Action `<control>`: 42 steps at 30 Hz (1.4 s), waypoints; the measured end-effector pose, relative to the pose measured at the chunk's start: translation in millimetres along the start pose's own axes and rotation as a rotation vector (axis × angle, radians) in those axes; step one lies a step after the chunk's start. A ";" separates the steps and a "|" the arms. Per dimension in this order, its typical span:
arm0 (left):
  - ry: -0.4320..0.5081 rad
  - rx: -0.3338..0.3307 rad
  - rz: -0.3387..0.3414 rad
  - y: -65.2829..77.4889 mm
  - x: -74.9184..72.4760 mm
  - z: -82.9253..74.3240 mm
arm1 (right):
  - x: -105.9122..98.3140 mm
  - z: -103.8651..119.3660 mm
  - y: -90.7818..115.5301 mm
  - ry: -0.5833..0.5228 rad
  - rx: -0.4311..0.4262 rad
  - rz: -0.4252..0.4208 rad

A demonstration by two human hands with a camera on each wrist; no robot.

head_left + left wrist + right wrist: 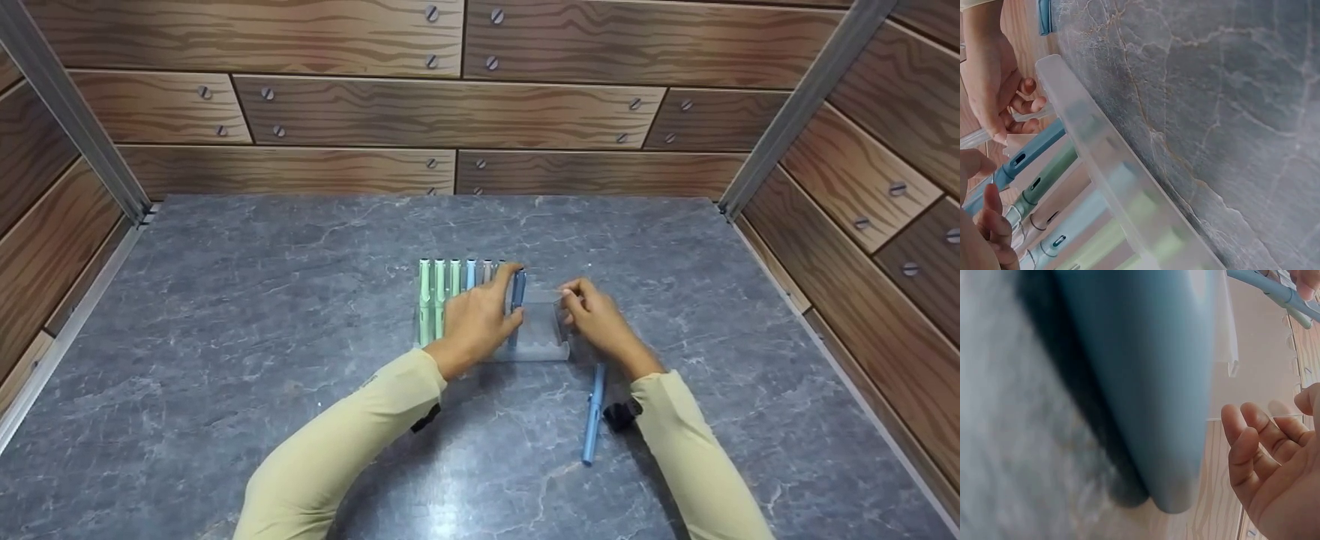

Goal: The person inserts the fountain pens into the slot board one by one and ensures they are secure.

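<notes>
A clear pen tray (pixel 541 322) stands on the tabletop, with a row of pens lying side by side in its left part. My left hand (pixel 476 319) reaches over the row, thumb and forefinger pinching the dark blue pen (pixel 519 283) at the row's right end. In the left wrist view that dark blue pen (pixel 1036 147) lies beside a dark green pen (pixel 1047 175). At the tray's right edge, my right hand (pixel 596 319) holds the rim with curled fingers. One fingertip shows through the clear plastic in the right wrist view. A loose blue pen (pixel 592 420) lies near my right wrist.
Light green pens (pixel 424 300) fill the row's left end, then a light blue pen (pixel 471 273) and a brownish pen (pixel 487 268). The grey marbled tabletop (pixel 247 300) is bordered by wood-patterned walls (pixel 450 112) behind and at the sides.
</notes>
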State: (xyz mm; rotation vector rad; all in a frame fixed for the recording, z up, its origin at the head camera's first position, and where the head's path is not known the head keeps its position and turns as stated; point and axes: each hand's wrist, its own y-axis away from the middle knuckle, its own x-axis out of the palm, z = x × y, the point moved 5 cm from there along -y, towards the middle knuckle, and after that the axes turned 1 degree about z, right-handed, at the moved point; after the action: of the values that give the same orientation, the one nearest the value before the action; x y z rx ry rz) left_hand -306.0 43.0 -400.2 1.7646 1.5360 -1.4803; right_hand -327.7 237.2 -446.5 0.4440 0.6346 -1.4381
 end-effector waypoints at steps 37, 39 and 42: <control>0.247 0.098 0.190 25.0 22.2 -35.7 | 0.4 0.6 1.2 0.007 -0.002 0.004; 0.259 0.098 0.220 27.3 25.5 -39.3 | 0.1 1.5 1.1 0.029 -0.014 0.003; 0.273 0.098 0.262 29.8 29.0 -45.3 | -0.4 2.2 1.0 0.046 -0.015 0.003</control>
State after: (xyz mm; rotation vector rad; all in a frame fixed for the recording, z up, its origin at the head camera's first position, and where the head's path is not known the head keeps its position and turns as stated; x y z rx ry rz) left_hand -263.5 83.6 -418.1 2.2042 1.3043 -1.2467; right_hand -326.4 236.2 -444.7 0.4672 0.6813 -1.4223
